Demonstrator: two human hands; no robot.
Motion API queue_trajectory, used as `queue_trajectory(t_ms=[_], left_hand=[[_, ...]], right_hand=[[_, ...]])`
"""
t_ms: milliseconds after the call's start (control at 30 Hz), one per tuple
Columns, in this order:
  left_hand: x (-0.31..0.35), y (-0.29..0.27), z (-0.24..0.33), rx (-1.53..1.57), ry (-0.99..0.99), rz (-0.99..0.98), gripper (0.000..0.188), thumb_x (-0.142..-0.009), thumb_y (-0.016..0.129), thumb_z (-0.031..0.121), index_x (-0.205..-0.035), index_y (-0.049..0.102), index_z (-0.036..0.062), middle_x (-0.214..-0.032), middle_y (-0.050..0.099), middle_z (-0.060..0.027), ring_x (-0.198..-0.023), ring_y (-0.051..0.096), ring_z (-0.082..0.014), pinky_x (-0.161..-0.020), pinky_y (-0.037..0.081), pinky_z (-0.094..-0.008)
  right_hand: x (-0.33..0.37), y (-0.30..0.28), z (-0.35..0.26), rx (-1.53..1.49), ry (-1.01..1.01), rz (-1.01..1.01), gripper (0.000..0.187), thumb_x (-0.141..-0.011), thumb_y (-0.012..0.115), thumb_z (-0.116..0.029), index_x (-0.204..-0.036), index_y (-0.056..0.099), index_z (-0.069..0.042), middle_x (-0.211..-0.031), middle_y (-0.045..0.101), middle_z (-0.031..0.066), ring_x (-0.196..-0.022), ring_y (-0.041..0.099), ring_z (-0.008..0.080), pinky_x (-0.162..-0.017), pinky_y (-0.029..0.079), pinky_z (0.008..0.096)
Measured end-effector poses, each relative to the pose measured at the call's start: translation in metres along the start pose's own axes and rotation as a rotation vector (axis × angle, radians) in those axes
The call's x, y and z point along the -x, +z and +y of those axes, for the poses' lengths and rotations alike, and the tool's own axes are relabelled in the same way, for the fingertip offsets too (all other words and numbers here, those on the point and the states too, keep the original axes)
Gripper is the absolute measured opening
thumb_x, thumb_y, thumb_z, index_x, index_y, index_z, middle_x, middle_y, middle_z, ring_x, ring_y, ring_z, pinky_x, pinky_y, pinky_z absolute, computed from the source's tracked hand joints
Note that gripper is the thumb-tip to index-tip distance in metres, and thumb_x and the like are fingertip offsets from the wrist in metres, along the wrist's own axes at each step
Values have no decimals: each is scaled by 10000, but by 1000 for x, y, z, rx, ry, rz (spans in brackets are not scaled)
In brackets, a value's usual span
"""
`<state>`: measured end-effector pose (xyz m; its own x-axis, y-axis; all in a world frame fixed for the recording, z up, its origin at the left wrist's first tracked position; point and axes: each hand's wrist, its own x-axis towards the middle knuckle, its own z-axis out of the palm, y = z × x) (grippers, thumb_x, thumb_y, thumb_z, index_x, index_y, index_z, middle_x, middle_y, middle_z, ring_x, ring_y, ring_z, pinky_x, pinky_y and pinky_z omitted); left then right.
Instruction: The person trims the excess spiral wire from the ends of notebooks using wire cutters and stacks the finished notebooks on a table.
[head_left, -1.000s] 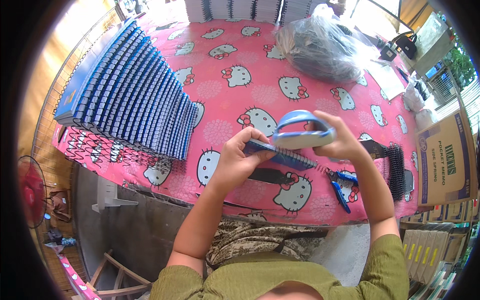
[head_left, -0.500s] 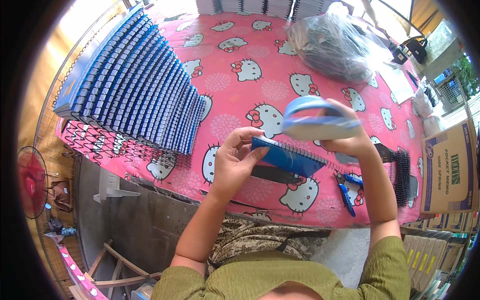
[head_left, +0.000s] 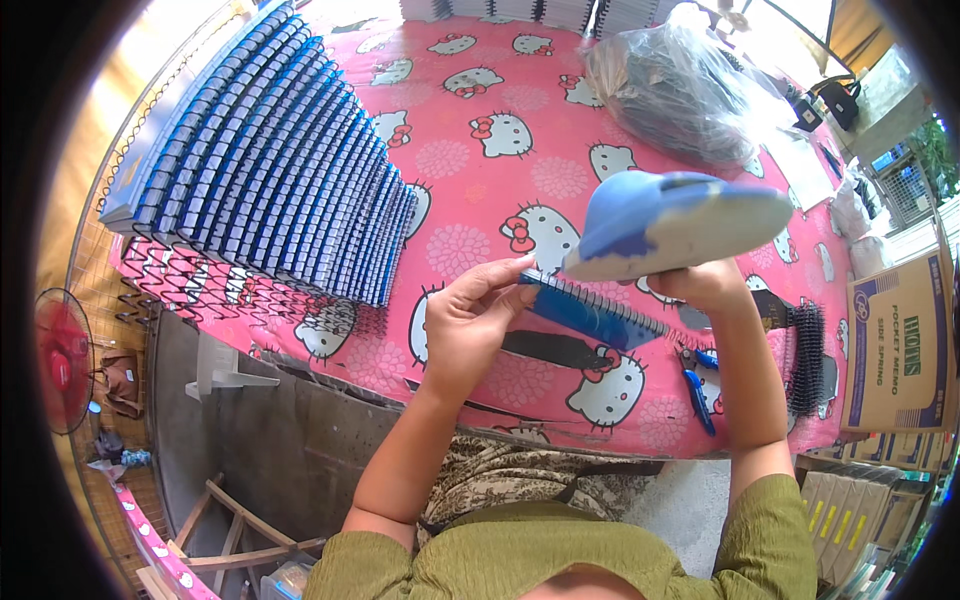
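A small blue notebook (head_left: 590, 312) with a black spiral coil along its upper edge is pinched at its left end by my left hand (head_left: 478, 310), thumb in front and fingers behind. Past the notebook's right end sticks a length of coil (head_left: 682, 338). My right hand (head_left: 705, 285) is wrapped round a blue clothes iron (head_left: 690, 225), with a flat, worn, pale sole and a rounded point toward the right. The iron is tilted above the notebook's coil; whether they touch I cannot tell. Blue-handled cutting pliers (head_left: 698, 392) lie on the table below my right wrist.
Tall stacked spiral notebooks (head_left: 270, 160) fill the table's left side, with loose black coils (head_left: 210, 280) by them. A clear plastic bag (head_left: 670, 90) of dark contents sits at the back right. Black coils (head_left: 805, 360) and a cardboard box (head_left: 900, 345) are at the right.
The iron has turned, its sole showing more and its tip swinging right. My right hand has lowered slightly. My left hand still pinches the notebook, which has barely shifted.
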<state>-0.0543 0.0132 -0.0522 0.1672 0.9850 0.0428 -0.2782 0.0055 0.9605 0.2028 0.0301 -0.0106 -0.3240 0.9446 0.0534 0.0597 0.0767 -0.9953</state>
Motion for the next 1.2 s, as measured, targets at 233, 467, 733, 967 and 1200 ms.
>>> queue_trajectory(t_ms=[233, 467, 733, 967, 1200], left_hand=[[1, -5, 2, -54, 21, -3, 256, -825, 678, -101, -1068, 682, -22, -933, 703, -71, -848, 645, -99, -765, 537, -230], [-1, 4, 9, -31, 149, -97, 241, -795, 729, -81, -1001, 623, -15, -994, 674, -117, -858, 652, -136, -738, 567, -262], [16, 13, 26, -507, 723, -227, 277, -731, 749, -96, -942, 598, 1, -1013, 663, -180, -924, 672, -277, -770, 565, -356], [26, -1, -7, -736, 655, -294, 263, -737, 684, -161, -949, 658, -8, -1106, 667, -173, -890, 685, -220, -728, 577, -321], [19, 19, -7, -461, 523, -120, 266, -687, 831, 3, -847, 621, -30, -995, 683, -173, -839, 674, -215, -658, 559, -308]], right_hand=[[6, -14, -23, 652, -100, 535, 341, -703, 602, 52, -1039, 583, -7, -867, 580, 45, -814, 613, 171, -752, 510, 327], [106, -62, 13, 1213, 97, 469, 655, -701, 776, -127, -1276, 486, -6, -1294, 492, 206, -1240, 463, 396, -1017, 393, 458], [181, 51, 12, 1174, 231, 393, 655, -805, 733, -283, -1332, 465, -4, -1361, 439, 197, -1260, 419, 394, -1088, 282, 498], [171, 70, -1, 928, 236, 449, 443, -876, 659, -181, -1254, 545, 18, -1190, 556, 193, -1099, 540, 343, -949, 424, 448], [120, 110, -27, 765, -140, 361, 436, -799, 724, -141, -1182, 572, 2, -1114, 597, 175, -1029, 576, 333, -889, 454, 433]])
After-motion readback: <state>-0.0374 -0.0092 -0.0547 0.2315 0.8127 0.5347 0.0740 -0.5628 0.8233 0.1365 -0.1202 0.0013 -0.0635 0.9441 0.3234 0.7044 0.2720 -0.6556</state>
